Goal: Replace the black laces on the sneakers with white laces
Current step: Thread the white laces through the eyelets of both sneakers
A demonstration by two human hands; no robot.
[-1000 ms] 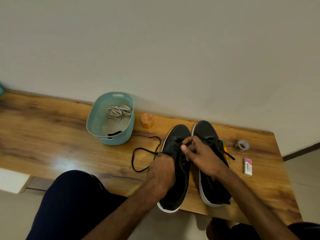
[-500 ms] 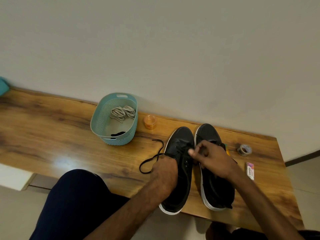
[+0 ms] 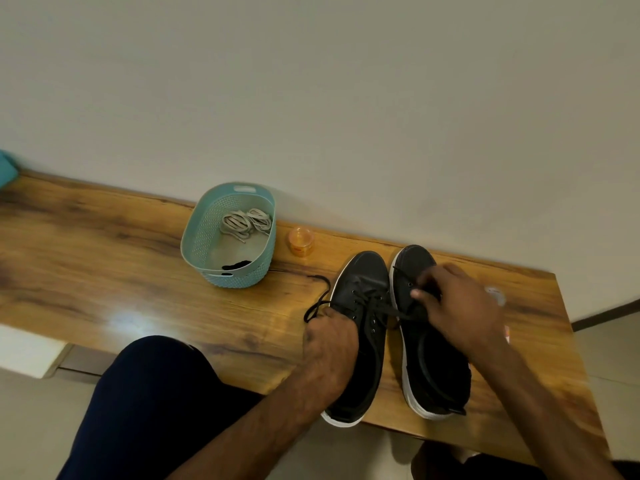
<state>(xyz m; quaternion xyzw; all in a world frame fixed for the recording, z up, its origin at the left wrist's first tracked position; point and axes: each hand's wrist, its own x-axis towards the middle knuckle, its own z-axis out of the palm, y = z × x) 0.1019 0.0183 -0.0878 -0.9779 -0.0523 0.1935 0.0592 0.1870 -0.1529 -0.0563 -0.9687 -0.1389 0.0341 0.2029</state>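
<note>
Head view:

- Two black sneakers with white soles stand side by side on the wooden table (image 3: pixel 104 271), toes toward the wall.
- The left hand (image 3: pixel 330 344) has its fingers curled over the side of the left sneaker (image 3: pixel 363 289) and grips it.
- The right hand (image 3: pixel 460 306), blurred, hovers over the right sneaker (image 3: pixel 433 368). It pinches the black lace (image 3: pixel 384 308), which runs taut from the left sneaker's eyelets. The lace's other end loops onto the table beside the left hand.
- The white laces (image 3: pixel 246 221) lie bundled in the teal basket (image 3: pixel 197 237), well apart from the sneakers.
- A small orange container (image 3: pixel 300 241) stands between the basket and the sneakers. Its label is too small to read.
</note>
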